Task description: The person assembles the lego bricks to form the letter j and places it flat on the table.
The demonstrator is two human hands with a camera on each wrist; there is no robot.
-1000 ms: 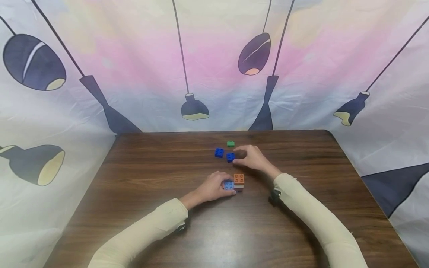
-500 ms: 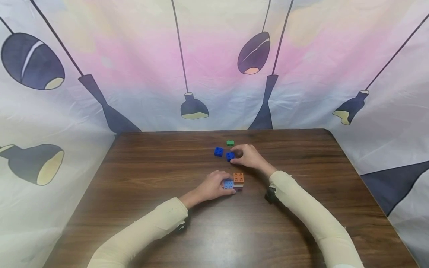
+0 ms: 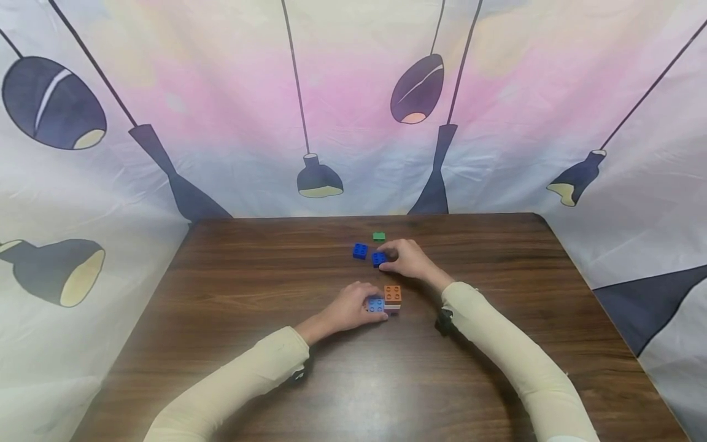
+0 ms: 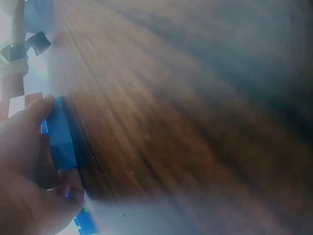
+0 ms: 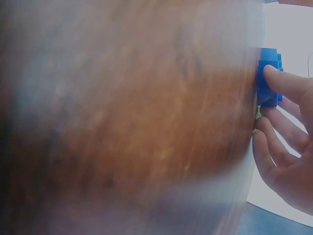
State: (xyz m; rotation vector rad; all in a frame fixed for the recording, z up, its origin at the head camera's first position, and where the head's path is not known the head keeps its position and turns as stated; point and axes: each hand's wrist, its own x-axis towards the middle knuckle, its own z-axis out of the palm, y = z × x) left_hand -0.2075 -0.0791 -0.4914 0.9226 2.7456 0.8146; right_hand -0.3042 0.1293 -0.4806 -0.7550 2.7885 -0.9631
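Observation:
My left hand (image 3: 348,308) grips a block built of joined toy bricks, with its thumb along the near side and fingers behind. A light blue brick (image 3: 376,305) shows between the fingers, and an orange brick (image 3: 393,293) over a white layer rises at the right end. A blue brick (image 4: 61,134) forms the underside in the left wrist view. Farther back, my right hand (image 3: 410,259) pinches a dark blue brick (image 3: 378,259) between thumb and fingers. The right wrist view has the thumb against the side of this blue brick (image 5: 267,90).
Another dark blue brick (image 3: 360,251) lies just left of the pinched one. A small green brick (image 3: 378,236) lies behind them, toward the far edge of the wooden table (image 3: 248,264). A printed cloth (image 3: 237,123) hangs around the table.
The right hand has shifted slightly left and closed its thumb and fingers onto the dark blue brick. The left hand keeps its grip in the same place.

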